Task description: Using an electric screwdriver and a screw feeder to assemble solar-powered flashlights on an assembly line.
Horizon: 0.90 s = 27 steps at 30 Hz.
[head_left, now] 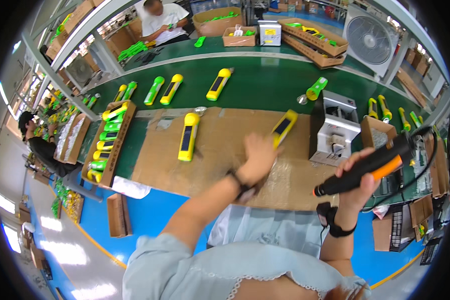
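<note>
My right hand [357,182] is wrapped round a black and orange electric screwdriver [372,171], whose tip points left above the cardboard. My left hand [259,157], somewhat blurred, is closed at the lower end of a yellow flashlight [284,127] with a dark solar panel. The flashlight slants up and right, close to a grey metal fixture box [335,127]. Left of that hand, another yellow flashlight [188,137] lies on the cardboard sheet [225,135], its panel facing up. The fingertips of my left hand are partly smeared.
A carton [126,125] of green and yellow flashlights stands at the left. Several flashlights [218,84] lie along the green belt [265,82] behind the cardboard. A green flashlight [317,88] lies near the fixture. The screwdriver's cable [432,160] loops at the right. A person [162,22] sits across.
</note>
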Each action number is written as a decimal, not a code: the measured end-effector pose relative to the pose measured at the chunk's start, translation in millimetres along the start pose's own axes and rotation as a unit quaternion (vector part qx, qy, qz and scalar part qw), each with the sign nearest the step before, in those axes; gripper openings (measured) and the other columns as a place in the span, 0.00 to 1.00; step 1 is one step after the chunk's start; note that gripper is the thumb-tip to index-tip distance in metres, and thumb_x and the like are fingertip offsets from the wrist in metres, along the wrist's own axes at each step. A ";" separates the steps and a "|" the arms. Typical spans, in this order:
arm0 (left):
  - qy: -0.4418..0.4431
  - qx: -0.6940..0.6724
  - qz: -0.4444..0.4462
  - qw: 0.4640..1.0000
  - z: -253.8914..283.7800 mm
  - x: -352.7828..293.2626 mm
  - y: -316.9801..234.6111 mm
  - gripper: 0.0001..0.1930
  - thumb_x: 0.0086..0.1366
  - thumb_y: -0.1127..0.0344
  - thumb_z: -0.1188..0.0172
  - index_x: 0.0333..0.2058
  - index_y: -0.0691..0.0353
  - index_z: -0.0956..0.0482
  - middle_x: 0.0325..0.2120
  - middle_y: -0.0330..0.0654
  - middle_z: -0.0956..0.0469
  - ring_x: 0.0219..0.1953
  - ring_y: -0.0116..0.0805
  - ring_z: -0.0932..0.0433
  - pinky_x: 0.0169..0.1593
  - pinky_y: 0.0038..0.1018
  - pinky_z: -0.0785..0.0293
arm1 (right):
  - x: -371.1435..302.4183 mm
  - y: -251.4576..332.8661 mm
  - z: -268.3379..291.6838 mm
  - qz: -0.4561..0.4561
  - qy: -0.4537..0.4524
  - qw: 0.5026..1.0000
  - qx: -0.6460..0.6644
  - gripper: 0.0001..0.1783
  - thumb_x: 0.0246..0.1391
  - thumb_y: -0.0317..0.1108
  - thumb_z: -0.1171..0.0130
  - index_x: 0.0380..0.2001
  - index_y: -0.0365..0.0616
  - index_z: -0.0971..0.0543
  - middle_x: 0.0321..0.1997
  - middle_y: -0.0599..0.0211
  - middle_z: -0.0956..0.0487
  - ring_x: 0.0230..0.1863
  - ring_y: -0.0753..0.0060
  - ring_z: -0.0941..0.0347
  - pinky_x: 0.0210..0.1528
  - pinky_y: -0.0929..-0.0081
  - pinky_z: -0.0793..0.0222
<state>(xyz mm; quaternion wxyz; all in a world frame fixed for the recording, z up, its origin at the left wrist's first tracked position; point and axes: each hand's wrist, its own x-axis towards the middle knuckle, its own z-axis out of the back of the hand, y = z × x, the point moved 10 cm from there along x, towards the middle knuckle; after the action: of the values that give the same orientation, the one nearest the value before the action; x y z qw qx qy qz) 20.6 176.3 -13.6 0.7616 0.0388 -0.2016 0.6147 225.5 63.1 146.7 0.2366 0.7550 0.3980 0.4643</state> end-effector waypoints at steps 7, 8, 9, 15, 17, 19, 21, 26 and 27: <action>0.068 0.074 0.131 0.986 10.1 92.4 41.0 0.38 0.51 0.35 0.43 0.49 0.63 0.29 0.49 0.53 0.32 0.52 0.52 0.36 0.55 0.49 0.45 | -4.5 -35.8 14.9 0.003 0.012 0.998 -0.056 0.30 0.45 0.46 0.35 0.44 0.38 0.36 0.29 0.61 0.29 0.27 0.71 0.30 0.29 0.75 0.31; 0.062 0.094 0.151 0.982 22.2 76.4 59.0 0.32 0.51 0.40 0.41 0.45 0.61 0.27 0.49 0.51 0.33 0.53 0.50 0.37 0.55 0.48 0.44 | -6.1 -33.6 27.4 0.006 0.006 0.998 -0.063 0.31 0.45 0.46 0.35 0.44 0.38 0.36 0.28 0.62 0.29 0.26 0.71 0.30 0.29 0.75 0.31; -0.007 0.149 0.160 0.976 39.4 55.1 84.3 0.31 0.51 0.42 0.40 0.46 0.59 0.27 0.48 0.50 0.32 0.53 0.48 0.36 0.53 0.48 0.42 | -7.1 -29.9 39.4 0.019 -0.006 0.996 -0.082 0.31 0.45 0.47 0.35 0.44 0.38 0.35 0.28 0.62 0.29 0.26 0.71 0.30 0.28 0.76 0.31; 0.064 0.138 0.302 0.941 61.5 -49.7 230.9 0.30 0.55 0.47 0.42 0.55 0.48 0.33 0.45 0.61 0.31 0.45 0.56 0.28 0.43 0.47 0.30 | 4.4 -1.4 98.7 0.097 -0.078 0.981 -0.146 0.28 0.48 0.45 0.37 0.42 0.36 0.34 0.26 0.62 0.28 0.24 0.72 0.31 0.25 0.78 0.34; 0.070 0.060 0.219 0.971 54.0 -62.1 221.4 0.31 0.56 0.46 0.42 0.57 0.49 0.35 0.41 0.67 0.30 0.40 0.61 0.26 0.41 0.44 0.27 | 16.1 4.9 97.6 0.132 -0.081 0.982 -0.108 0.24 0.50 0.40 0.39 0.44 0.35 0.34 0.27 0.61 0.27 0.25 0.71 0.30 0.27 0.77 0.33; 0.085 0.010 0.168 0.982 53.3 -69.0 178.3 0.33 0.57 0.44 0.43 0.58 0.52 0.37 0.34 0.66 0.26 0.39 0.61 0.25 0.40 0.43 0.27 | 32.7 10.7 93.5 0.200 -0.083 0.972 -0.096 0.19 0.51 0.36 0.39 0.40 0.35 0.32 0.26 0.62 0.26 0.24 0.72 0.29 0.27 0.78 0.33; 0.138 -0.090 0.106 0.981 47.7 -73.0 117.8 0.38 0.56 0.43 0.43 0.58 0.63 0.40 0.34 0.59 0.23 0.37 0.54 0.23 0.39 0.40 0.27 | 48.7 6.7 100.6 0.206 -0.098 0.969 -0.096 0.17 0.50 0.32 0.37 0.37 0.37 0.32 0.27 0.63 0.24 0.25 0.74 0.27 0.30 0.79 0.30; 0.228 -0.110 -0.053 0.966 36.3 -86.3 -9.1 0.36 0.49 0.58 0.33 0.56 0.61 0.35 0.19 0.47 0.23 0.21 0.43 0.23 0.27 0.33 0.29 | 79.6 -8.6 90.5 0.191 -0.106 0.969 -0.114 0.17 0.45 0.32 0.33 0.34 0.39 0.29 0.24 0.71 0.24 0.22 0.82 0.27 0.25 0.84 0.32; 0.179 -0.085 -0.069 0.978 32.9 -83.6 -18.4 0.31 0.46 0.58 0.31 0.50 0.58 0.28 0.23 0.47 0.25 0.26 0.44 0.24 0.31 0.33 0.29 | 81.2 -11.9 90.4 0.200 -0.103 0.965 -0.132 0.18 0.45 0.32 0.32 0.35 0.39 0.29 0.24 0.71 0.24 0.22 0.82 0.28 0.25 0.84 0.32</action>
<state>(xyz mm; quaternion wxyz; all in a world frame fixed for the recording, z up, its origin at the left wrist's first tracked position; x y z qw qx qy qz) 16.0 84.7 -9.6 0.8261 -0.1231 -0.1107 0.5386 321.8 137.7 138.4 0.2763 0.8251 0.1474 0.4702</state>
